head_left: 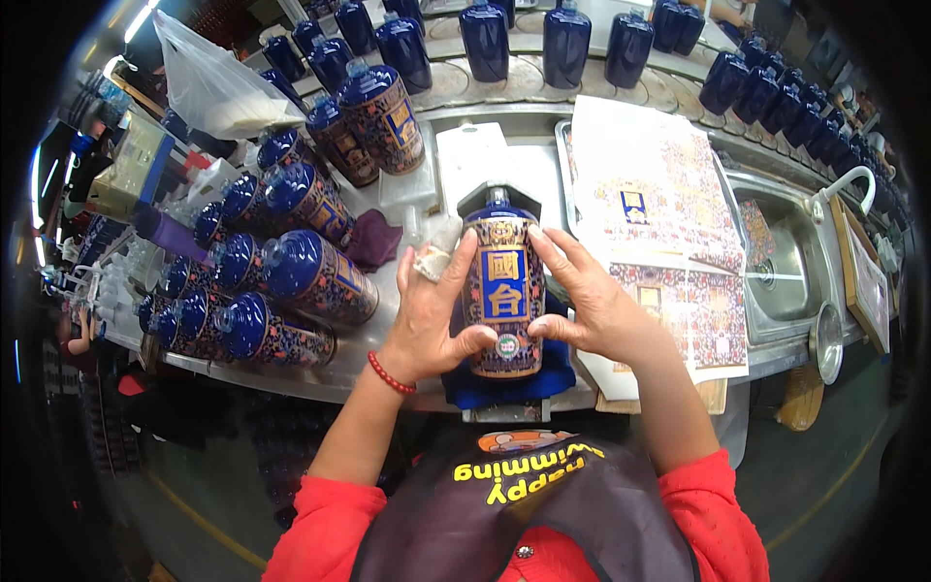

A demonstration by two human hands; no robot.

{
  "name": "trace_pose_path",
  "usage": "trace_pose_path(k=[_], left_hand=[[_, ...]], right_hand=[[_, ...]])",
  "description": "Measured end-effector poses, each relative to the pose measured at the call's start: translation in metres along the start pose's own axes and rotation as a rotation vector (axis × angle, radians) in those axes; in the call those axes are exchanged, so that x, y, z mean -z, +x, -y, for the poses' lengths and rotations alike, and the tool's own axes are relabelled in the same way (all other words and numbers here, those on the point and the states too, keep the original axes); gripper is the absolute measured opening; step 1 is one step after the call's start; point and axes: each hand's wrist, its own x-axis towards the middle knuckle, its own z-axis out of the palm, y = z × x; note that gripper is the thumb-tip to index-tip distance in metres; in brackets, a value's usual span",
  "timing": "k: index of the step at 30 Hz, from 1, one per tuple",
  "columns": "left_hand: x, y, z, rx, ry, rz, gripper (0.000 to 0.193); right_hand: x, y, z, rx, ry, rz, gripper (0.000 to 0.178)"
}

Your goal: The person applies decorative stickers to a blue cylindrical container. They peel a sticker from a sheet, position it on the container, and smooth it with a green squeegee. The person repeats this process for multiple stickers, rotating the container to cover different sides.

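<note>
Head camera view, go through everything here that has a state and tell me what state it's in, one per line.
Blue bottle: lying on a blue pad, patterned label on, held by both hands.
Left hand: gripping the bottle's side, a cloth tucked in it.
Right hand: pressed on the label.
Labelled bottles: lying on their sides.
Plain bottles: upright, unlabelled.
Sink: looks empty.

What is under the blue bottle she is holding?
Under the patterned blue bottle, held between the left hand and right hand, lies a blue cloth pad. The bottle and hands cover its middle.
</note>
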Motion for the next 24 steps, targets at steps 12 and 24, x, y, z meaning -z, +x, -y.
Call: trace_pose_path(k=[12,24], left_hand=[[0.003,0.003,0.001,0.022,-0.049,-0.021,0.111],[-0.009,-0.004,0.004,0.048,-0.155,-0.058,0.118]], right_hand=[[-0.004,-0.001,-0.012,-0.025,0.031,0.042,0.104],[0.02,0.023,0.009,0.333,-0.354,-0.149,0.026]])
